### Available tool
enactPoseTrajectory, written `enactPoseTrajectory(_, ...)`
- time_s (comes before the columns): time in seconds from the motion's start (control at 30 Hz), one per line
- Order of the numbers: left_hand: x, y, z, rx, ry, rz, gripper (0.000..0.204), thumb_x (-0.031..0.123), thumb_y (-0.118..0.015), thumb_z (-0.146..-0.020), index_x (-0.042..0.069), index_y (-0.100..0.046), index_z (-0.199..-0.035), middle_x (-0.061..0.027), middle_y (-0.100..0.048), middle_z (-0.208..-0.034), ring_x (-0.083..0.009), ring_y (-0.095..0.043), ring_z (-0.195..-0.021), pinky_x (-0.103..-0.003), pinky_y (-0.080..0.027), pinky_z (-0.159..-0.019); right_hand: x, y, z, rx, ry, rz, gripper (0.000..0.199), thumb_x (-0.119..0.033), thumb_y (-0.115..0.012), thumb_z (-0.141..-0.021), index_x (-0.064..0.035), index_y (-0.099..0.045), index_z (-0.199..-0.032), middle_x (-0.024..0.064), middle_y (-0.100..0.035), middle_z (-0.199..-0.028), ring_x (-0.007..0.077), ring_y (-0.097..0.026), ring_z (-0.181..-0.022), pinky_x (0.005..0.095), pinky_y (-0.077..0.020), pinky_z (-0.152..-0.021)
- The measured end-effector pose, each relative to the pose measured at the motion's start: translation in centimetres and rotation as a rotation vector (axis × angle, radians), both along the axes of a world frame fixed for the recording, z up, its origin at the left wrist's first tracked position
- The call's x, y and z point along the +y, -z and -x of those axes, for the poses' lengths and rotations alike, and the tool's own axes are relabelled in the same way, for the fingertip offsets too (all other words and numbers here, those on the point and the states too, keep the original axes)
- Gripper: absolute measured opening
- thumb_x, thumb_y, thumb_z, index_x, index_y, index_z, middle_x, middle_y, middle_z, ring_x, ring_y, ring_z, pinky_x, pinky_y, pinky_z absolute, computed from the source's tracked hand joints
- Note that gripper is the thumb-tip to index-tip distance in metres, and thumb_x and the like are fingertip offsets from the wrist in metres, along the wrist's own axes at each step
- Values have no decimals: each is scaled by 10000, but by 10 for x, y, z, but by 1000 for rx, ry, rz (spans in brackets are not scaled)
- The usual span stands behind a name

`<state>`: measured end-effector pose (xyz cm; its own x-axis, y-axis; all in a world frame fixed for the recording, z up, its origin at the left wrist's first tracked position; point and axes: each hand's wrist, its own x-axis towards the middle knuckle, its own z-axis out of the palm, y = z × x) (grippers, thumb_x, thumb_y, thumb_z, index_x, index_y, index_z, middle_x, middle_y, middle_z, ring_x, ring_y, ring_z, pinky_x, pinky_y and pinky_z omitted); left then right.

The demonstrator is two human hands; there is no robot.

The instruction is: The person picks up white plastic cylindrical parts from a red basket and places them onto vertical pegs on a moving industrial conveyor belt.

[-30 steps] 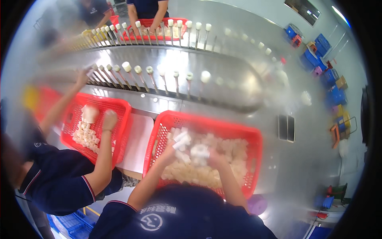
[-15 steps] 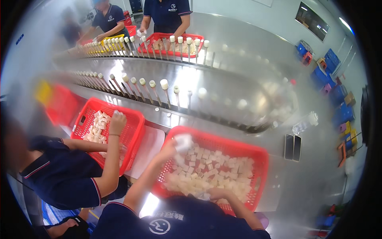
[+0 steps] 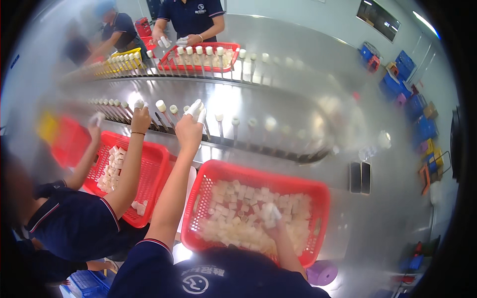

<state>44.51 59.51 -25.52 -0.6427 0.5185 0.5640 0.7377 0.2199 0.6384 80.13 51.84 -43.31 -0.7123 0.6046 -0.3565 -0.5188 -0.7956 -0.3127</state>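
Observation:
My left hand [image 3: 189,126] is stretched forward to the row of pegs [image 3: 233,130] on the steel conveyor, holding small white caps [image 3: 196,108] at its fingertips. My right hand [image 3: 274,222] is down in the red basket [image 3: 258,173] in front of me, fingers closed among several white caps [image 3: 238,208]; one cap sits at its fingers. Some pegs to the left carry white caps [image 3: 161,106]; those to the right are blurred.
A person at my left reaches to the same peg row [image 3: 140,118] over another red basket [image 3: 158,164]. Across the conveyor, two more people work beside a red basket [image 3: 198,55] and a yellow one [image 3: 130,53]. Blue crates [image 3: 397,74] stand far right. A purple stool [image 3: 322,272] is below.
My left hand rose out of the basket and went forward to the pegs with white caps. My right hand stayed low in the basket. The neighbour's hand also lifted to the pegs.

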Motion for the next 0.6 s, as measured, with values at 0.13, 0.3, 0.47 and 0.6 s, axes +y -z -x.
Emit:
enactPoseTrajectory(0.13,2,2,-16,129,-55,269,220,191,-594,-742,9,-617,-864,-184,-607,-775,-364,-583,-730,-418,-453,-651,52,-59,34,-452,210,-383,252,-245,-585,-830,-129,-513,-1041,25,-579,-890,118,-561,-674,257,-456,-508)
enactPoseTrajectory(0.3,0,9,-51,105,143,362,208,76,-561,-659,-26,-581,-839,-211,-595,-762,-388,-576,-732,-445,-453,-656,133,-154,96,-727,348,-966,251,-190,-604,-803,-108,-558,-1035,52,-620,-850,124,-589,-664,247,-449,-461)
enactPoseTrajectory(0.47,-33,52,-113,-452,360,97,283,159,-561,-803,-37,-527,-1004,-207,-607,-744,-334,-606,-683,-424,-462,-639,176,-172,111,-1120,571,-1256,297,-195,-617,-781,-37,-592,-1031,99,-629,-950,180,-584,-879,286,-445,-781)
enactPoseTrajectory(0.6,-70,95,-130,-1853,419,-173,317,161,-480,-875,66,-462,-1177,-105,-582,-950,-193,-576,-753,-296,-486,-637,187,-139,87,-1236,686,-1402,284,-167,-624,-754,-62,-597,-1016,155,-626,-870,290,-596,-826,356,-454,-732)
